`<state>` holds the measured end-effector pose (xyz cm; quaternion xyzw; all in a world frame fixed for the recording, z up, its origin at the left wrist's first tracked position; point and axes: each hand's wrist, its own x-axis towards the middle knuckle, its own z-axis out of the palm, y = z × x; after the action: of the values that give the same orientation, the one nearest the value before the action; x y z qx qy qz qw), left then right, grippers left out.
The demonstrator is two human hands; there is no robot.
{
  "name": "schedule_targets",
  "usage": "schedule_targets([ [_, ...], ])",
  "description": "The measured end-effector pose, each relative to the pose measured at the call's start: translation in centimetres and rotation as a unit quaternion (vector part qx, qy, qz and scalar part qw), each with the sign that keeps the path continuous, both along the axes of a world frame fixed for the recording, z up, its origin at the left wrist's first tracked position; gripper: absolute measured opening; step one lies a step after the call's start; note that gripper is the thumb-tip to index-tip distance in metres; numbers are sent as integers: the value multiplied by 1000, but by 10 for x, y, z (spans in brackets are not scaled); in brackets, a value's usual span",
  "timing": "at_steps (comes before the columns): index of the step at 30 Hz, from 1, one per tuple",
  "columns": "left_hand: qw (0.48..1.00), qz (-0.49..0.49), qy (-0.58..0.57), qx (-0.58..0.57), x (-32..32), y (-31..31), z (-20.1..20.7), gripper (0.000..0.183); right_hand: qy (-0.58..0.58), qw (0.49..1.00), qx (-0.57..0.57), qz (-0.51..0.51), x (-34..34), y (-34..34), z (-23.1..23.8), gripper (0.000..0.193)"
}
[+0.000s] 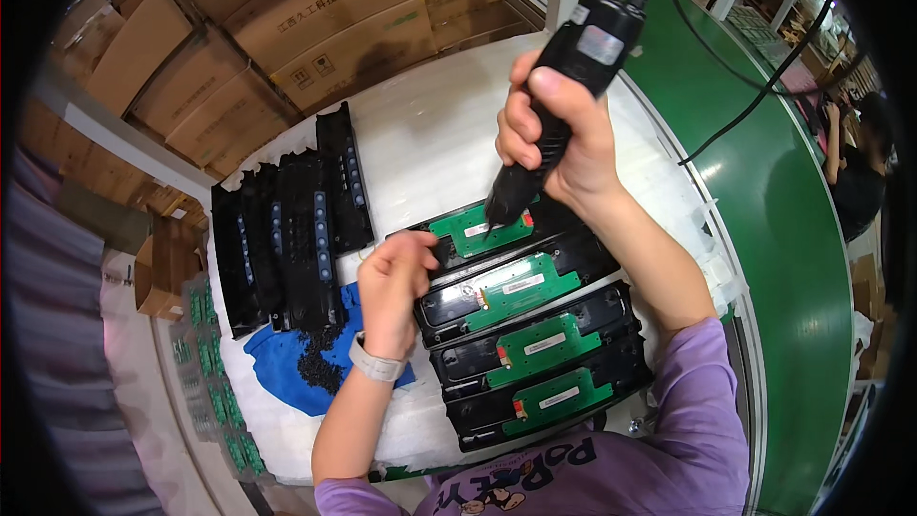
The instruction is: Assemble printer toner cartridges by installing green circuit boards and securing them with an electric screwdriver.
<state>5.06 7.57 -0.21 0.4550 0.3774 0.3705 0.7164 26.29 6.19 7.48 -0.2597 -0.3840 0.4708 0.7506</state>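
My right hand is wrapped around a black electric screwdriver, tilted with its tip down at the farthest black plastic panel. A green circuit board lies in that panel, under the tip. My left hand is closed, fingertips pinched near the panel's left end; what they hold, if anything, is too small to make out. Nearer to me, several more black panels lie in a row, each with a green board. Left of my left wrist, a pile of small black screws sits on a blue cloth.
Black plastic housings with blue buttons lie on the table's left. Stacked cardboard boxes stand behind the white table. Green boards in clear trays are at the left edge. A black cable hangs at right; a person is beyond.
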Motion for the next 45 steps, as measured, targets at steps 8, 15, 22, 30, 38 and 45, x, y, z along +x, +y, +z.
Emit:
schedule_targets([
  [8, 987, 57, -127, -82, 2, 8, -1, 18, -153, 987, 24, -38, 11, 20, -17, 20],
  [15, 997, 27, -63, -23, 3, 11, -5, 17, -165, 986, 16, -36, 11, 23, -18, 20],
  [22, 1000, 1, -3, 26, 4, 12, -5, 20, -207, 978, 2, -15, 0, 32, -18, 19],
  [30, 999, -24, -20, -37, 2, 12, -5, 9, -235, 972, 0, 8, 1, 29, -21, 17],
  [38, 994, -103, -20, -5, 4, 4, 1, 9, -47, 994, 74, 71, -1, 5, -4, 24],
  [45, 991, -133, -12, 20, 4, -3, 5, 14, 47, 989, 130, 61, -11, -9, 7, 31],
])
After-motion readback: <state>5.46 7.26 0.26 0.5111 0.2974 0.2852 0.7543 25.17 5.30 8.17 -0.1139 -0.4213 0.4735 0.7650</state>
